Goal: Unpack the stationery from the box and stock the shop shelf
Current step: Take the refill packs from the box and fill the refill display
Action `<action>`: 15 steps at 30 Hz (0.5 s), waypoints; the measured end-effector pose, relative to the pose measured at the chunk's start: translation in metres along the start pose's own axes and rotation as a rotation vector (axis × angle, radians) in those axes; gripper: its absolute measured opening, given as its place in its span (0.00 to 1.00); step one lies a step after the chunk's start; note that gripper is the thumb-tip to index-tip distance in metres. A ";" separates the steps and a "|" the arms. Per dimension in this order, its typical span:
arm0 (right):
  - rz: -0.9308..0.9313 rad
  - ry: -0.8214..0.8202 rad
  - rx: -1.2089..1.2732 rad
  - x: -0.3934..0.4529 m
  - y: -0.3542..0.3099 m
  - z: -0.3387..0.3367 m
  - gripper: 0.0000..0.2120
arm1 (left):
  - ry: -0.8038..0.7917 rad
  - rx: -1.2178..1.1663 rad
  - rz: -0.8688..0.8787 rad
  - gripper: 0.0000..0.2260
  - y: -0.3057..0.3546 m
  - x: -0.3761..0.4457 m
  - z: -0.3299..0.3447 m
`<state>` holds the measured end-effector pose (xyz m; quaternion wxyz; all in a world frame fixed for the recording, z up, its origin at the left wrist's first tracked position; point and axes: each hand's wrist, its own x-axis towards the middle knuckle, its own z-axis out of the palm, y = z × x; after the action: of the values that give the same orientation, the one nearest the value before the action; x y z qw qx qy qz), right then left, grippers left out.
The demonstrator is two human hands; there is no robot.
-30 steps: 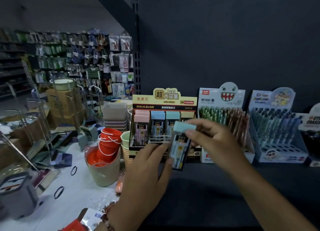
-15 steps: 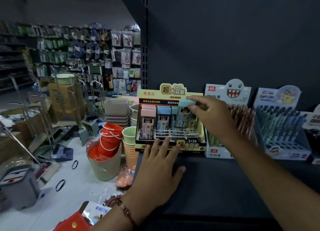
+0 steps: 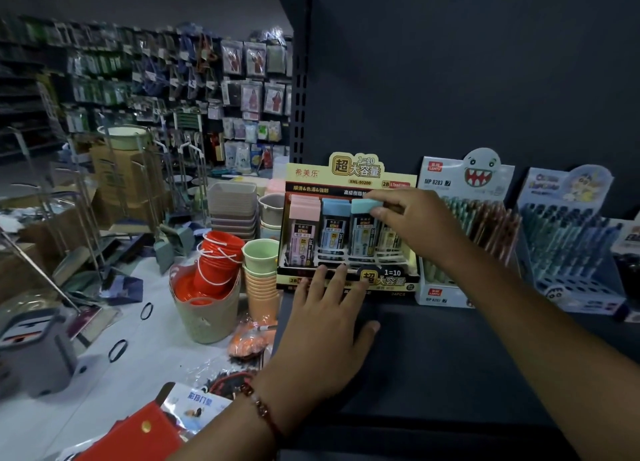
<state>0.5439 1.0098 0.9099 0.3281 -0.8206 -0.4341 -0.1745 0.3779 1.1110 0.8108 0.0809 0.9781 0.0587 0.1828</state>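
Note:
A yellow display box [image 3: 349, 180] of pencil-lead cases stands at the left end of the dark shelf [image 3: 433, 356]. Cases with pink, blue and teal caps fill its slots. My right hand [image 3: 412, 221] pinches the teal cap of one lead case [image 3: 363, 225], which sits upright in the third slot. My left hand [image 3: 329, 325] lies flat on the shelf, straight fingertips touching the box's front lip.
Two pen display boxes [image 3: 464, 225] [image 3: 568, 246] stand to the right on the shelf. Left of the shelf, on the floor: stacked cups [image 3: 261, 273], red buckets in a beige basket [image 3: 207, 287], grey trays [image 3: 233, 208], a red pouch [image 3: 138, 433].
My right hand carried the teal-capped case from in front of the box up and into its slot. My left hand let go of it and dropped flat onto the shelf.

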 end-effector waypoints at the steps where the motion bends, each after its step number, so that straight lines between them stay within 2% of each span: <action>1: -0.010 0.013 -0.040 0.000 0.002 0.004 0.15 | 0.002 0.001 0.001 0.27 0.000 0.000 0.000; 7: -0.073 0.109 -0.245 -0.010 0.016 0.025 0.17 | -0.014 -0.019 0.008 0.28 -0.002 0.001 0.000; 11: -0.050 -0.006 -0.405 -0.008 0.014 0.026 0.23 | -0.006 -0.050 0.044 0.27 0.000 0.001 -0.002; 15: -0.042 -0.123 -0.351 -0.024 0.007 0.004 0.28 | 0.032 -0.051 0.171 0.24 0.007 -0.004 -0.007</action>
<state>0.5360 0.9957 0.8908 0.1491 -0.8651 -0.4333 -0.2040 0.3722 1.1050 0.8174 0.0890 0.9741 -0.0287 0.2061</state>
